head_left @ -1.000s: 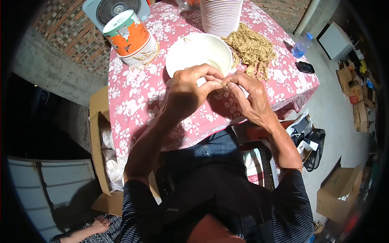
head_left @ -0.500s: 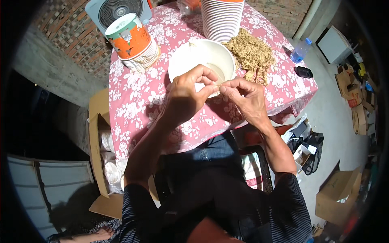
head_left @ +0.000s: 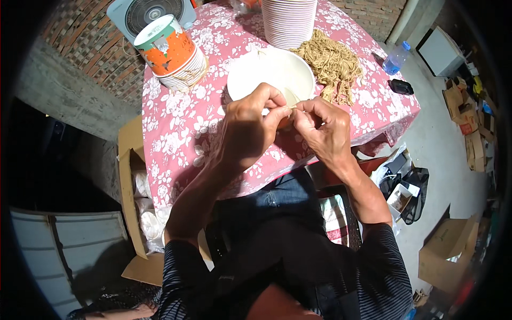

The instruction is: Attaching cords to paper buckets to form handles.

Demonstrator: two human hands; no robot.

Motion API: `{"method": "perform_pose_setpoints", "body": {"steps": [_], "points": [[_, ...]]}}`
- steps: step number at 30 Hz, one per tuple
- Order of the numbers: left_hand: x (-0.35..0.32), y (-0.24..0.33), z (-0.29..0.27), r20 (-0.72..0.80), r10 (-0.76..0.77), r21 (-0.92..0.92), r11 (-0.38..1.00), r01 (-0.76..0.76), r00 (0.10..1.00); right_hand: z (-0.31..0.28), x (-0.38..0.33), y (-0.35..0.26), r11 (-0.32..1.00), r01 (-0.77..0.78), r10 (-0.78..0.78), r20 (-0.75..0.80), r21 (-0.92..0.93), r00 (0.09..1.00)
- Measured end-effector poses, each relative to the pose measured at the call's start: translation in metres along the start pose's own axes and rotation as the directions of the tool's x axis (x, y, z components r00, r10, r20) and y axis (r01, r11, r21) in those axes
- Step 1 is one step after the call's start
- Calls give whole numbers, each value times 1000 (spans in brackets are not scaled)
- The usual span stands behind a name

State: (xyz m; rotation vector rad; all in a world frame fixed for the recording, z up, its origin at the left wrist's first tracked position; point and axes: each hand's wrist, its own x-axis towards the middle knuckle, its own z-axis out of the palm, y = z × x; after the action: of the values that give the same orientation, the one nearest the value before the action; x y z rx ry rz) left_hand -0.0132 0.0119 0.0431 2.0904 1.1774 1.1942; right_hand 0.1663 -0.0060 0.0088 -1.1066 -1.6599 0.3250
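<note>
In front of me a white bucket [head_left: 250, 66] stands on the table with its pale inside turned up. At its near rim my left hand [head_left: 250, 120] and my right hand [head_left: 328, 130] come close together. Each pinches a thin pale string [head_left: 292, 106] between thumb and fingertips; the fingers partly hide it. Beyond my right hand lies a loose heap of tan strings [head_left: 330, 66]. To the left, an orange and green bucket [head_left: 169, 48] sits on several nested white ones, with tan strings draped on their side.
A tall stack of white buckets [head_left: 288, 24] rises at the back, right of a box fan [head_left: 154, 13]. A water bottle [head_left: 394, 60] and a black case [head_left: 401, 87] lie near the table's right edge. An open carton [head_left: 132, 186] stands at left. Another person's arm [head_left: 125, 312] shows lower left.
The white bucket has shifted slightly to the right. My hands stay pinched on the string, with small finger movements; my right hand's fingers are more curled.
</note>
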Motion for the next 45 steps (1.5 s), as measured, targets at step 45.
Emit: {"method": "perform_pose_setpoints", "body": {"steps": [45], "points": [[27,-6,-13,336,-190,-17,978,208,923,-9,1,10,983,185,-184,-44,3,982]]}}
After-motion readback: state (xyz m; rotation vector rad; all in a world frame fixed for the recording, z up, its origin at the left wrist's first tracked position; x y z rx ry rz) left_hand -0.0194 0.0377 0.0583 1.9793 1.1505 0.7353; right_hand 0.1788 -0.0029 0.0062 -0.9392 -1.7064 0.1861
